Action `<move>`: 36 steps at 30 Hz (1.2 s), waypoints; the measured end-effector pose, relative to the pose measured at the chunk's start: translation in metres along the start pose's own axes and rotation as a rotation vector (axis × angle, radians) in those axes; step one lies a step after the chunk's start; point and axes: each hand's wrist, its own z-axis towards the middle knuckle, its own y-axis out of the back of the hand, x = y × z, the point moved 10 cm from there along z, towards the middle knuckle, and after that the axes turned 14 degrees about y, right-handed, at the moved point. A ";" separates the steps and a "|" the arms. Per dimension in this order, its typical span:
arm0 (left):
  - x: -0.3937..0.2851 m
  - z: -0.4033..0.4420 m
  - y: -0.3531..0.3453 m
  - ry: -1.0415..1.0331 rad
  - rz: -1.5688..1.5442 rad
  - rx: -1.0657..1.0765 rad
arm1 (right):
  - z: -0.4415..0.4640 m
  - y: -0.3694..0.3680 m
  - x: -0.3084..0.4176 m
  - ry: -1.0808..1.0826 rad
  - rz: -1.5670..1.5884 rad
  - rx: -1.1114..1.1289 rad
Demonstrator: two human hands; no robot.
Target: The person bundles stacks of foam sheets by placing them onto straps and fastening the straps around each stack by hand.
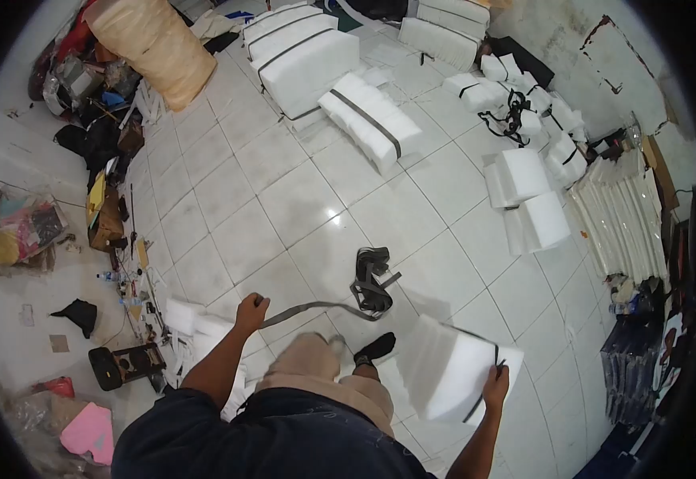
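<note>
My left hand (251, 313) is closed on one end of a dark grey strap (308, 307). That strap runs along to a loose, tangled coil (373, 281) lying on the tiles in front of my feet. At my right side, a stack of white foam sheets (448, 375) stands tilted, with a dark band (498, 351) around it. My right hand (495, 386) is closed on this band at the stack's near right edge. The fingers partly cover the spot where they grip it.
Strapped foam bundles (372, 120) lie farther ahead, with smaller foam blocks (527, 180) at the right. White sheets (619, 215) are piled by the right wall. A large tan roll (152, 48) and a dark speaker (124, 366) stand at the left, among clutter along the wall.
</note>
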 end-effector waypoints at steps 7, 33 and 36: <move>0.039 -0.021 -0.034 0.080 0.123 0.070 | 0.108 -0.003 0.158 0.008 0.402 -0.151; -0.078 0.223 0.061 0.230 -0.060 -0.020 | 0.598 -0.233 0.424 -0.078 1.897 -0.127; -0.081 0.187 0.054 0.397 -0.087 0.009 | 0.641 -0.341 0.373 -0.407 1.407 -0.126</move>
